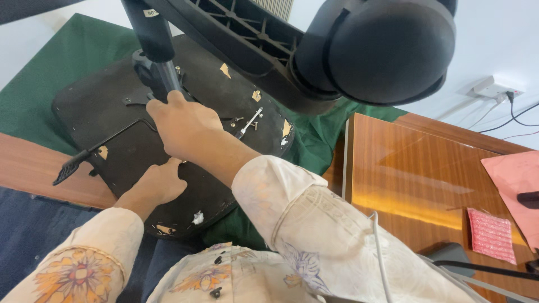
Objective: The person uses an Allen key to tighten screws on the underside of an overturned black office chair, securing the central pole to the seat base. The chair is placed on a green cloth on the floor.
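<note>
While a black armrest (387, 47) looms overhead at upper right, blocking the far wall, the upturned chair seat (112, 106) lies on green cloth (50, 62) over the wooden worktop (426, 168). Loose screws (254, 124) and a small screwdriver (249, 123) rest on the seat, just right of my hands. A pink pad (491, 234) sits well apart. My right hand (182, 129) is closed around the gas-lift column (167, 76) at its base. My left hand (160, 182) is loosely curled, pressing the seat underside near its front edge.

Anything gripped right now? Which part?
The right hand closes around the foot of the metal column on the upturned chair seat. The left hand only presses on the seat.
</note>
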